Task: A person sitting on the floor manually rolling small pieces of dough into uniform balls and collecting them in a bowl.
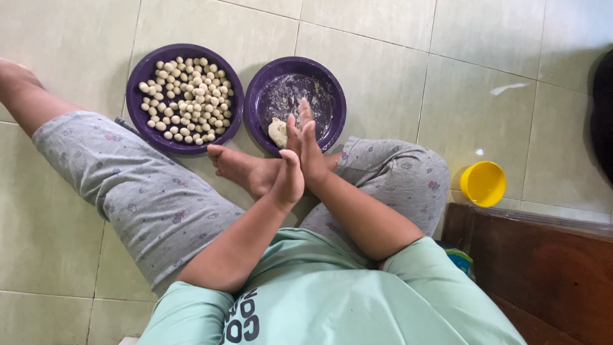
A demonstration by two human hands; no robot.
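Observation:
I sit on a tiled floor with my legs folded. My left hand [287, 180] and my right hand [308, 145] are pressed flat together, palm to palm, fingers straight, just above my bare foot [239, 167]. Whatever lies between the palms is hidden. Right beyond my fingertips stands a purple bowl [255, 96] smeared with flour, with a pale lump of dough [277, 132] at its near edge. To its left a second purple bowl [134, 96] holds several small round dough balls [188, 99].
A yellow round container [483, 183] stands on the floor to the right, beside my knee. A dark wooden piece of furniture [543, 268] fills the lower right corner. A dark shape [603, 108] sits at the right edge.

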